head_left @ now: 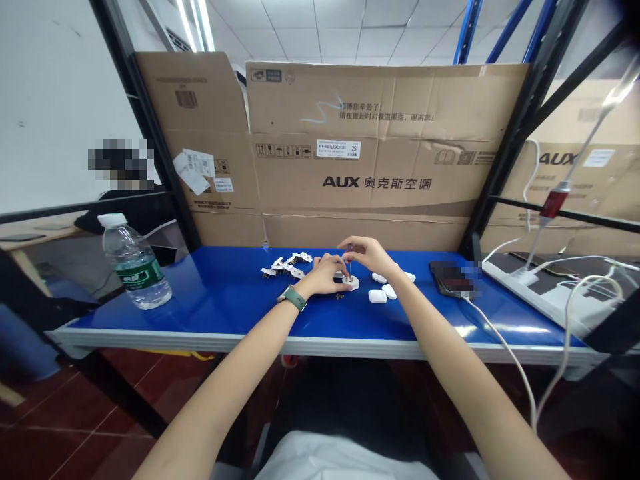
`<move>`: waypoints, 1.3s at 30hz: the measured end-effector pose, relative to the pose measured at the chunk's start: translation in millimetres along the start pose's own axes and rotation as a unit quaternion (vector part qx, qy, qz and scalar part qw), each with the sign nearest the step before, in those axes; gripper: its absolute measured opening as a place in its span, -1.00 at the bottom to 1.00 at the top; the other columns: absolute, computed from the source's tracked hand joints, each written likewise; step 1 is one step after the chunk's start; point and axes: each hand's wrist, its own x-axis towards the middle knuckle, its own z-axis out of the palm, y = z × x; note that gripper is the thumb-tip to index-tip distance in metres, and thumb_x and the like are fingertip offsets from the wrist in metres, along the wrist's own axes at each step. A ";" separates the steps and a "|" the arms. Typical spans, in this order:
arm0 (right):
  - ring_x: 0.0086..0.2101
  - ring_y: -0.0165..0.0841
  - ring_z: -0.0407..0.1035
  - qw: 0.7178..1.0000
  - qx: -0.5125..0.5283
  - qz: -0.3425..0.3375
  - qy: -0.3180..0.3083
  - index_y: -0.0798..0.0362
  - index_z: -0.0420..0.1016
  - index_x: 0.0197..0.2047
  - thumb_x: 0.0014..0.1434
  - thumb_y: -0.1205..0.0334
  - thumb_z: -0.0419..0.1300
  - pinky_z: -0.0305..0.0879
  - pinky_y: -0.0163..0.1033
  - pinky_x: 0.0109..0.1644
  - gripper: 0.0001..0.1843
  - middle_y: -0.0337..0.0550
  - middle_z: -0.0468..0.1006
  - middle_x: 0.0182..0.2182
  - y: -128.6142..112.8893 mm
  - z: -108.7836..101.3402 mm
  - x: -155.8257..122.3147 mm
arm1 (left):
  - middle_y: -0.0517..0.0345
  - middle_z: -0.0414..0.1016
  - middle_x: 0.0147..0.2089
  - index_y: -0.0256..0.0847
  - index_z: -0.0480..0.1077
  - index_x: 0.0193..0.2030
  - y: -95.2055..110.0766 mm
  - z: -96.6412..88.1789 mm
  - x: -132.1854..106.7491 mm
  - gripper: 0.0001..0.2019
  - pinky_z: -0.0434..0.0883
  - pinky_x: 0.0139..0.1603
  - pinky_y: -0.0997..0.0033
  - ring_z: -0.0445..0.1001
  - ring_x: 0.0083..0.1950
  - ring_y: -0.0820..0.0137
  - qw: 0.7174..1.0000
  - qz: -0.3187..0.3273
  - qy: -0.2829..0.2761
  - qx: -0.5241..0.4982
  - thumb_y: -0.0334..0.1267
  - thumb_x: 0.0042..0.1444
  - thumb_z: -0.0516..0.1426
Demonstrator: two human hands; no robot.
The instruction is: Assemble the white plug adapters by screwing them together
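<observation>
Hands at work: two, both belonging to the one person seated at the blue desk (225, 313).
Right hand: one (370, 255), its thumb and fingertips pinched together on the top of a slim screwdriver (351, 265), which stands upright.
Left hand: one (327, 275), resting low on the desk, thumb and fingers clamped on a small white piece (353, 283).
White piece being worked: one, on the desk near the middle, right under the screwdriver's tip.
Loose white covers: four that I can count (377, 297), flat on the desk to the right of the hands; the right forearm may hide more.
Pieces with metal pins: one loose heap (287, 267) to the left of the left hand, several overlapping, too jumbled for me to count.
Brass bits: a few tiny ones (341, 297), just on the near side of the left hand, too small to number.
Watch: one, with a green strap (294, 298), on the left wrist.
Bottle: one, clear with a white cap and green label (137, 272), upright at the desk's left end.
Phone: one, dark (450, 279), lying well to the right.
Cardboard: standing along the back edge (400, 223).
</observation>
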 end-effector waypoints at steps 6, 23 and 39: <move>-0.47 -0.33 0.49 0.999 -0.001 0.021 0.034 -0.01 0.64 -0.21 0.11 0.09 0.41 0.42 -0.24 -0.35 -0.78 -0.24 0.60 -0.43 7.9 -0.4 1.1 | 0.12 0.53 0.13 -0.05 0.58 -0.17 -1.2 3.0 0.4 -0.64 0.19 0.19 0.04 0.34 0.19 0.05 1.000 -0.001 0.001 0.002 0.17 0.08 0.32; -0.50 -0.36 0.42 0.989 -0.057 0.044 0.131 0.03 0.60 -0.03 0.13 0.01 0.36 0.35 -0.28 -0.33 -0.62 -0.27 0.53 -0.48 -1.2 7.8 1.5 | 0.08 0.49 0.13 -0.06 0.62 -0.21 -2.5 6.1 -0.3 -0.63 0.18 0.19 0.03 0.31 0.17 0.06 0.999 0.014 0.019 0.044 0.19 0.10 0.32; -0.14 -0.20 0.50 0.892 -0.320 0.155 -0.279 -0.08 0.65 0.08 0.08 0.06 0.44 0.24 -0.29 -0.17 -0.53 -0.14 0.66 -0.14 16.2 -14.6 -8.6 | 0.04 0.48 0.17 0.03 0.53 0.12 -22.3 -2.5 -1.1 -0.60 0.26 0.20 0.11 0.40 0.21 0.08 0.996 -0.059 0.046 0.056 0.10 0.21 0.28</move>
